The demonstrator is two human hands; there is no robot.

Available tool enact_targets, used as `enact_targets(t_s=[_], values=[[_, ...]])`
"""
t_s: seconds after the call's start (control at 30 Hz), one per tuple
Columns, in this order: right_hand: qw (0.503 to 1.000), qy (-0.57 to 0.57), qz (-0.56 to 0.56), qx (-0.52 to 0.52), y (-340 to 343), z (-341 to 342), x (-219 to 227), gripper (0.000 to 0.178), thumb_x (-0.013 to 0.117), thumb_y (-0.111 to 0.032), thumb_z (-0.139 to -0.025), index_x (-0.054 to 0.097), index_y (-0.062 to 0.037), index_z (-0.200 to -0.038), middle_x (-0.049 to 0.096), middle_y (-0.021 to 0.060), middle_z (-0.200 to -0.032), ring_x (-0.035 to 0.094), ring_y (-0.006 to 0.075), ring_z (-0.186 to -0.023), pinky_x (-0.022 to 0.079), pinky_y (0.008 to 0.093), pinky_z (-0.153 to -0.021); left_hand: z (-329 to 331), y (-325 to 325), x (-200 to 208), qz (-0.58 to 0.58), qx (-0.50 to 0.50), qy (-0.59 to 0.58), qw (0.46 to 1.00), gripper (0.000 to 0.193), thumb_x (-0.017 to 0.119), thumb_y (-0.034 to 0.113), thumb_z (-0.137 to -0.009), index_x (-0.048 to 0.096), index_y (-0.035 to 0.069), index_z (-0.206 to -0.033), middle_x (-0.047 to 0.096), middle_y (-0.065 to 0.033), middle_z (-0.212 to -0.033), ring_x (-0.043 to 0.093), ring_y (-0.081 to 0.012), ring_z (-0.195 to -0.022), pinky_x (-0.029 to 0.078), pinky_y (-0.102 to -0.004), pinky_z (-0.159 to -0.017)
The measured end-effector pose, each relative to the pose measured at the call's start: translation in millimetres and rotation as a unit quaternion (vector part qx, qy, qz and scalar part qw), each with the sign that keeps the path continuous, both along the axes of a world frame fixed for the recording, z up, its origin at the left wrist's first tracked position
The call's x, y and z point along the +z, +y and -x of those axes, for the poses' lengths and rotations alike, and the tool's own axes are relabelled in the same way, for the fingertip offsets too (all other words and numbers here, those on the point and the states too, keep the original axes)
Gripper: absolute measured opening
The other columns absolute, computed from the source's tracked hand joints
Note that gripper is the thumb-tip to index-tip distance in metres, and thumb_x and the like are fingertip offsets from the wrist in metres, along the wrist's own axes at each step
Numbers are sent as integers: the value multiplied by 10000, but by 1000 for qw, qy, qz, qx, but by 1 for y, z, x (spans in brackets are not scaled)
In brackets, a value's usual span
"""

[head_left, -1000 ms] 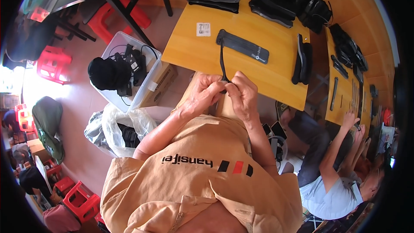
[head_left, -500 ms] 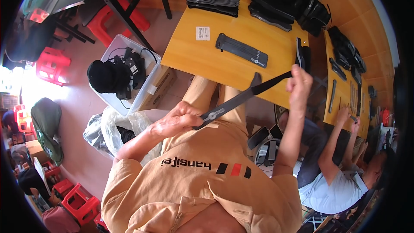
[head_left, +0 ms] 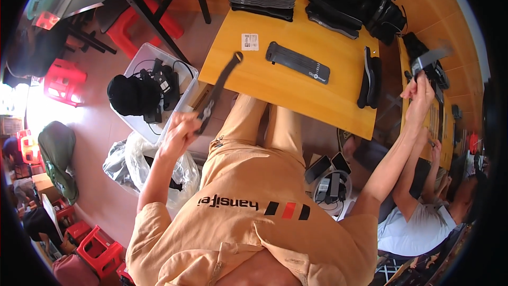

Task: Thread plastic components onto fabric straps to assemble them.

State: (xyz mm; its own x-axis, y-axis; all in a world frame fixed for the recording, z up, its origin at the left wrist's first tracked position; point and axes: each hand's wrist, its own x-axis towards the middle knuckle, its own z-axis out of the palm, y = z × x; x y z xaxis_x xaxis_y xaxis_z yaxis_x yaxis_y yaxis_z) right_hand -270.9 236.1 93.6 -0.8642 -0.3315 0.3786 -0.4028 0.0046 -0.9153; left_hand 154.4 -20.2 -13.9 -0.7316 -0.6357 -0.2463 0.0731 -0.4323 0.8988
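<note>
My left hand (head_left: 182, 131) is closed around one end of a dark grey strap (head_left: 218, 91). The strap slants up from the fist, and its free end, with a small opening in it, overlaps the front left part of the table in view. Far out to the right, my raised right hand (head_left: 419, 96) pinches a grey strip-like piece (head_left: 427, 60); its outer end is smeared by motion, so its exact kind is unclear. A flat stack of dark grey straps (head_left: 297, 63) lies on the yellow table (head_left: 254, 82) between my hands. Two black strips (head_left: 369, 78) lie at the table's right edge.
Stacked straps (head_left: 262, 4) and black bundles (head_left: 349, 0) fill the table's back. A clear bin (head_left: 191, 77) with black items and a plastic bag (head_left: 138, 167) stand left on the floor. Right, a co-worker (head_left: 415, 230) works at a second table.
The strap stretched between both hands is now in my left hand alone, which moved left. My right hand moved far right and up and now holds a grey strip-like piece.
</note>
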Motion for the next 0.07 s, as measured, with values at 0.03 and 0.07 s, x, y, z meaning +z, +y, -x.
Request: enact_targets(t_s=[0.03,0.07], values=[[998,17,-55,11,-4,-9,4,326,515,-305,-936,527,-55,-727,359,-17,-534,381,79,-432,330,217,-436,17,-2,1,29,22,-36,999,298,559,72,-807,363,68,-583,291,7,-508,298,-85,-420,249,-242,-389],[993,33,-109,20,-6,-18,9,319,531,-298,-928,620,-8,-831,412,-7,-553,431,83,-458,379,205,-462,29,-5,-5,61,45,-79,994,378,602,160,-781,348,66,-516,306,6,-521,305,-91,-397,242,-240,-377]])
